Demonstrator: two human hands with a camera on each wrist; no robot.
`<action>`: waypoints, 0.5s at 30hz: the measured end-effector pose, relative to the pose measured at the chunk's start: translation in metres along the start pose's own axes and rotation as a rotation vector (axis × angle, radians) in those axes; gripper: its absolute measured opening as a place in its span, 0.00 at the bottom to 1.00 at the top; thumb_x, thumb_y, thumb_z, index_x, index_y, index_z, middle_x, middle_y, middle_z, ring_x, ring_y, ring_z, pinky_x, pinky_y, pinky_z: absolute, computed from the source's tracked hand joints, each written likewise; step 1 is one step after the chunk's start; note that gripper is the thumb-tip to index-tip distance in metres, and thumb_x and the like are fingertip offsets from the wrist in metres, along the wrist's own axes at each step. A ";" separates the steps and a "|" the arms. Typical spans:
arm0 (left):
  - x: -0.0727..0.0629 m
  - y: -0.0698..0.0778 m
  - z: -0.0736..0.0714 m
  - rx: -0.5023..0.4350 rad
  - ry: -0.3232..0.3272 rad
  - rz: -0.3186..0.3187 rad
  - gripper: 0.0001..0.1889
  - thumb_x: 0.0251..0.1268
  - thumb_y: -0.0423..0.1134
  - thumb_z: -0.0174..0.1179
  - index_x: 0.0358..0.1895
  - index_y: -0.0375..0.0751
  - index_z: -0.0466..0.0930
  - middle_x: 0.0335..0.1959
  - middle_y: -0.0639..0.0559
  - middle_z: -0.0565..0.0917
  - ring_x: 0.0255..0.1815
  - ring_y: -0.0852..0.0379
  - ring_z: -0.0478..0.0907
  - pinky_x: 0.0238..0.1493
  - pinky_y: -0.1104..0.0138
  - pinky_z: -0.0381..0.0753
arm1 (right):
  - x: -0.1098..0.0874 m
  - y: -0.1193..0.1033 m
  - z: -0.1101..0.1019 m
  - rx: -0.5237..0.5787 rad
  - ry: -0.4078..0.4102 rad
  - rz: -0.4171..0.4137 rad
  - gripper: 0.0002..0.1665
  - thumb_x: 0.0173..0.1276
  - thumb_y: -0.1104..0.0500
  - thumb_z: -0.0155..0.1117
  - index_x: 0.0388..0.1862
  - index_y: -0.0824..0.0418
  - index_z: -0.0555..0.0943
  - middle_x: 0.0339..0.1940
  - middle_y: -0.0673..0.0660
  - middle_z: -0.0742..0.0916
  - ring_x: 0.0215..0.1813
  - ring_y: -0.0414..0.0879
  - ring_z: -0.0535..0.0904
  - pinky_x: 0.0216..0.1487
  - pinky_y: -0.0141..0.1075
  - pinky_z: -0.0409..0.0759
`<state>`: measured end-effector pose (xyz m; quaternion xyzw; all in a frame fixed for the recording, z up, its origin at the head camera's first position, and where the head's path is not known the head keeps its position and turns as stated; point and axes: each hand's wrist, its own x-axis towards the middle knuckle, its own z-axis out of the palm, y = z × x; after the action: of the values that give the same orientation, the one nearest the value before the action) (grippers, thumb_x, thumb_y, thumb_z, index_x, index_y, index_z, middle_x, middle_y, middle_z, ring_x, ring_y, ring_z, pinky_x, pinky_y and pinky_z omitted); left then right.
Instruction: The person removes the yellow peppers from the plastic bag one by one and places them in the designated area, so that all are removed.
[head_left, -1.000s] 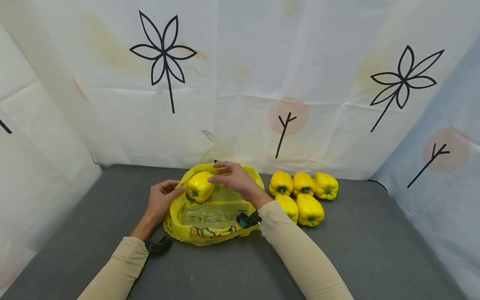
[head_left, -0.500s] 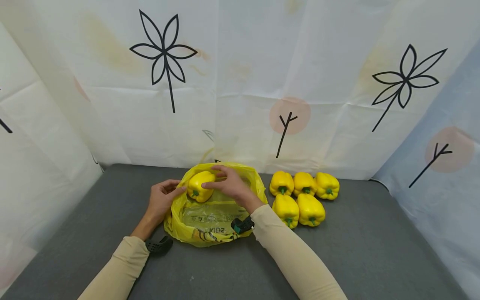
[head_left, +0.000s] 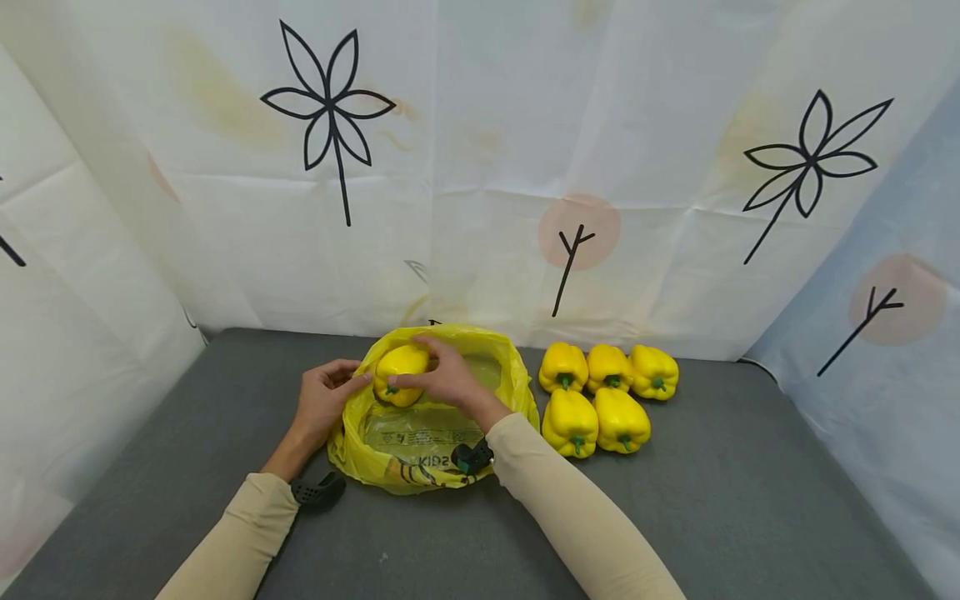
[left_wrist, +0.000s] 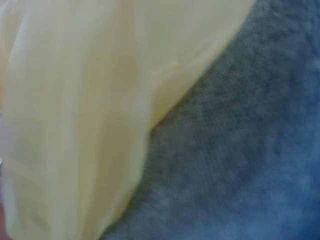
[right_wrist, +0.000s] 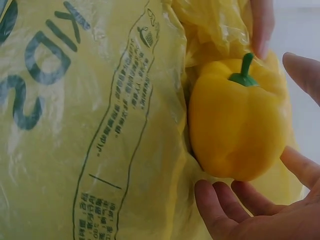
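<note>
In the head view, a yellow plastic bag (head_left: 351, 450) lies on the dark table with its mouth spread wide. One yellow bell pepper (head_left: 401, 372) sits inside, at the left. My left hand (head_left: 324, 402) pinches the bag's left rim between thumb and fingers. Over the bag, my right hand (head_left: 448, 377) reaches around the pepper's right side. The right wrist view shows the pepper (right_wrist: 237, 120) with its green stem up. There the fingertips (right_wrist: 207, 192) are at its lower side, while the thumb stands apart from it. Pale yellow bag film (left_wrist: 75, 110) fills much of the blurred left wrist view.
Right of the bag, several more yellow bell peppers (head_left: 609, 367) stand in two rows on the dark grey table (head_left: 720, 500). A white curtain (head_left: 480, 167) with black flower drawings hangs behind the table and along its sides.
My right hand has moved left and closer around the pepper in the bag. The left hand stays on the rim. The bag's right side has spread slightly outward.
</note>
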<state>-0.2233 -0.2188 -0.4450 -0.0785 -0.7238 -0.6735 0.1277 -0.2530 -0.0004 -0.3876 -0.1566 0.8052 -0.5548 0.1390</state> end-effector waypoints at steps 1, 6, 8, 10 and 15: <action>0.000 0.000 0.000 0.001 -0.001 0.000 0.16 0.70 0.31 0.65 0.52 0.19 0.81 0.35 0.55 0.85 0.34 0.62 0.83 0.36 0.71 0.85 | 0.000 0.000 0.001 0.000 -0.002 -0.001 0.48 0.62 0.50 0.78 0.78 0.54 0.67 0.71 0.61 0.74 0.64 0.55 0.75 0.58 0.46 0.79; 0.000 0.000 0.000 0.007 -0.002 0.001 0.16 0.70 0.31 0.65 0.52 0.19 0.81 0.36 0.54 0.85 0.34 0.62 0.83 0.36 0.71 0.85 | 0.001 0.001 0.005 -0.004 -0.004 0.001 0.48 0.63 0.50 0.78 0.78 0.56 0.67 0.72 0.61 0.74 0.63 0.55 0.76 0.60 0.47 0.79; 0.000 0.001 0.000 0.008 0.000 0.003 0.16 0.70 0.31 0.65 0.52 0.19 0.81 0.36 0.54 0.85 0.34 0.62 0.83 0.36 0.71 0.85 | 0.001 0.002 0.006 -0.010 -0.001 0.001 0.48 0.63 0.49 0.77 0.78 0.56 0.67 0.71 0.61 0.74 0.63 0.54 0.76 0.60 0.47 0.79; 0.000 0.001 0.000 0.008 0.000 0.004 0.16 0.70 0.31 0.65 0.52 0.19 0.81 0.36 0.54 0.85 0.34 0.63 0.83 0.36 0.71 0.85 | 0.002 0.003 0.006 -0.020 0.000 0.001 0.48 0.63 0.49 0.77 0.78 0.56 0.66 0.71 0.60 0.74 0.62 0.54 0.76 0.59 0.46 0.79; 0.000 0.001 0.000 0.005 0.002 0.005 0.16 0.70 0.31 0.65 0.52 0.19 0.81 0.35 0.56 0.85 0.34 0.63 0.83 0.35 0.71 0.85 | 0.002 0.004 0.007 -0.035 0.004 0.005 0.47 0.65 0.47 0.75 0.79 0.56 0.66 0.71 0.60 0.75 0.62 0.53 0.77 0.58 0.45 0.80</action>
<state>-0.2227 -0.2183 -0.4439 -0.0795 -0.7251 -0.6715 0.1303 -0.2521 -0.0057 -0.3936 -0.1560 0.8155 -0.5404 0.1361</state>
